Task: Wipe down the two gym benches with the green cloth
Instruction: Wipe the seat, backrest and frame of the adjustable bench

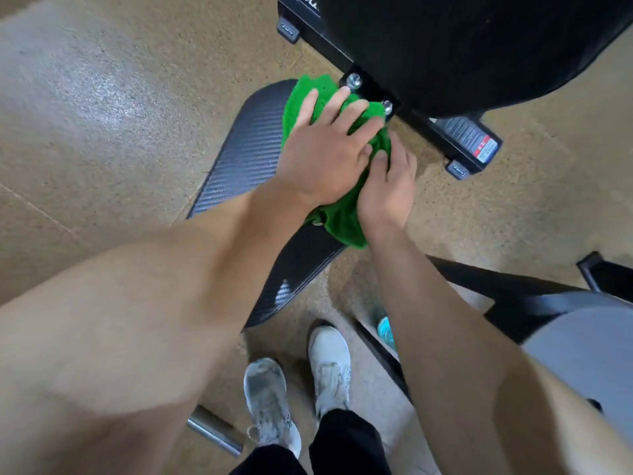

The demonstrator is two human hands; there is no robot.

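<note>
Open floor (102, 97) lies left of the bench pad (246, 156); the black frame (370, 87) with bolts blocks its far end.

1. The green cloth (346, 217) looks soft and fuzzy, matt.
2. The bench (246, 156) pad has a woven, ribbed texture with slight sheen.
3. The bolts (352, 80) are shiny metal.
4. The floor (102, 97) is speckled, partly glossy.

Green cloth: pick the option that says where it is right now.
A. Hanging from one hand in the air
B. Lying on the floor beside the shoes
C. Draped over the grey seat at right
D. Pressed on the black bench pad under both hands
D: the green cloth lies on the bench pad, with the left hand flat on top and the right hand gripping its edge.
</note>
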